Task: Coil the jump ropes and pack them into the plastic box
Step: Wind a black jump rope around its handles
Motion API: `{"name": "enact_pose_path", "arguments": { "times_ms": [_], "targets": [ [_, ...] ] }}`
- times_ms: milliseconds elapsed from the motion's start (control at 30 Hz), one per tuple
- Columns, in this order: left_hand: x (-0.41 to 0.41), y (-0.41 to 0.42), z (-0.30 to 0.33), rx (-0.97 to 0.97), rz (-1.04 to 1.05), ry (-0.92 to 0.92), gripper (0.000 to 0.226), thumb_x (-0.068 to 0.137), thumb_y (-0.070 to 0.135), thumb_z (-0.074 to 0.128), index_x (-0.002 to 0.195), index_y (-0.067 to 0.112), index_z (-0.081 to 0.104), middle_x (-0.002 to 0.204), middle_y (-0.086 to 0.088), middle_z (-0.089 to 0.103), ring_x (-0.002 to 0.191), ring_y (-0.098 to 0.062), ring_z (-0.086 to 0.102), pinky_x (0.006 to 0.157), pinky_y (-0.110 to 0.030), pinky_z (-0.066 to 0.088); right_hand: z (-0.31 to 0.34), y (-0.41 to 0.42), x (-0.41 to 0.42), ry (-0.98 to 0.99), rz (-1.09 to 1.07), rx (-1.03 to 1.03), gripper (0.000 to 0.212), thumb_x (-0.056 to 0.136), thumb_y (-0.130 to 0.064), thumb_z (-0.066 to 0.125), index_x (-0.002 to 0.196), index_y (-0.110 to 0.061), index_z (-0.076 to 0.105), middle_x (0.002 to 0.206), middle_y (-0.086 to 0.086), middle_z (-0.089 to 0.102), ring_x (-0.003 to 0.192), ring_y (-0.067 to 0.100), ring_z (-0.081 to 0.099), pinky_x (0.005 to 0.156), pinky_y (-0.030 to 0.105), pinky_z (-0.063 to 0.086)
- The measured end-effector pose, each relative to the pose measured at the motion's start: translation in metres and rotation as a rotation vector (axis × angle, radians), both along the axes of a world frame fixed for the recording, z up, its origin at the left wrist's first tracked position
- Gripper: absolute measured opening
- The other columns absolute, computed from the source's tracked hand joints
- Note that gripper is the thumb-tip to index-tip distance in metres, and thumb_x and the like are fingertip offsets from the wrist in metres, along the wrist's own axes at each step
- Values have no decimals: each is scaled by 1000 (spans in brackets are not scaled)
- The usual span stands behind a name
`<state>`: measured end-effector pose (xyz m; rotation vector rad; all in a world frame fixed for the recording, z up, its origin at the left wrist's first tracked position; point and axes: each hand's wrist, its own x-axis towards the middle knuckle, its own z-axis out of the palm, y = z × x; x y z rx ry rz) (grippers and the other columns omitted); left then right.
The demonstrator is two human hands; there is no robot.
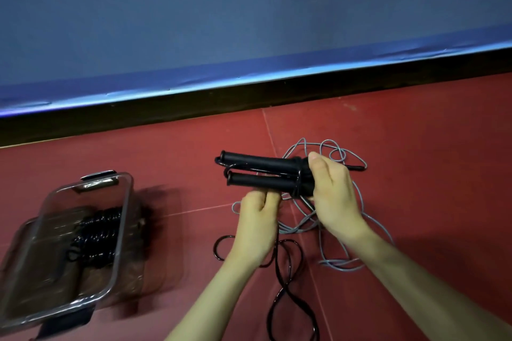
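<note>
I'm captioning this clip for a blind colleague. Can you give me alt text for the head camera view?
A right hand grips two black handles held side by side, while the left hand pinches the black rope trailing onto the red floor. A loose grey rope lies beneath, and a clear box at left holds a coiled black rope.

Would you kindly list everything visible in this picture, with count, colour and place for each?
Plastic box: one, clear, dark latches, on the floor at left, lid off.
Coiled ropes: black, count unclear, inside the box.
Handles: two, black, side by side, held above the floor at centre.
Black rope: one, loose loops on the floor below the hands.
Grey rope: one, tangled on the floor at right.
Floor: red, with thin seam lines.
Wall panel: blue, black base strip, behind.
Left hand: pinches the black rope beneath the handles.
Right hand: grips the handles' ends.
</note>
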<state>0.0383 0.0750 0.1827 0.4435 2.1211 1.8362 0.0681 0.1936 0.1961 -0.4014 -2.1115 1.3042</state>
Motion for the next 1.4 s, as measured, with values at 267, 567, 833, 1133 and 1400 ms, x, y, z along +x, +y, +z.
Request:
{"name": "enact_pose_path", "arguments": {
  "times_ms": [267, 567, 833, 1133, 1400],
  "targets": [
    [4, -3, -14, -217, -211, 127, 33, 103, 27, 39, 74, 17, 51, 50, 14, 40, 50, -6, 31, 56, -24, 29, -9, 22, -12, -66, -161, 1, 43, 91, -36, 32, 61, -10, 49, 54, -4, 45, 60, 25, 52, 61, 43, 46],
    [13, -18, 7, -537, -419, 394, 38, 100, 36, 42, 67, 26, 27, 56, 2, 37, 70, -37, 41, 61, -40, 31, -23, 32, -3, -191, -190, 493, 50, 92, -46, 18, 78, -11, 50, 61, 23, 61, 64, 47, 58, 56, 38, 27],
    [-9, -27, 19, -489, -355, 659, 23, 96, 39, 47, 103, 22, 61, 94, 6, 68, 92, -25, 61, 72, -40, 49, -20, 23, 11, -319, -80, 706, 53, 92, -43, 19, 84, -6, 57, 53, 18, 59, 54, 43, 58, 54, 35, 27],
    [-41, -21, 34, -455, -528, 647, 35, 71, 54, 70, 78, 22, 56, 69, 11, 55, 68, -15, 52, 62, -39, 47, -15, 26, 31, -429, 273, 357, 41, 93, -46, 27, 65, -18, 37, 55, 3, 43, 61, 32, 43, 62, 44, 37],
    [-64, -19, 15, -332, -879, 113, 9, 74, 18, 80, 71, 18, 71, 66, 4, 65, 66, -4, 55, 68, -25, 45, -8, 19, 44, -436, 431, 256, 40, 91, -48, 34, 60, -23, 37, 51, -8, 42, 53, 12, 39, 58, 32, 33]
  ]
}}
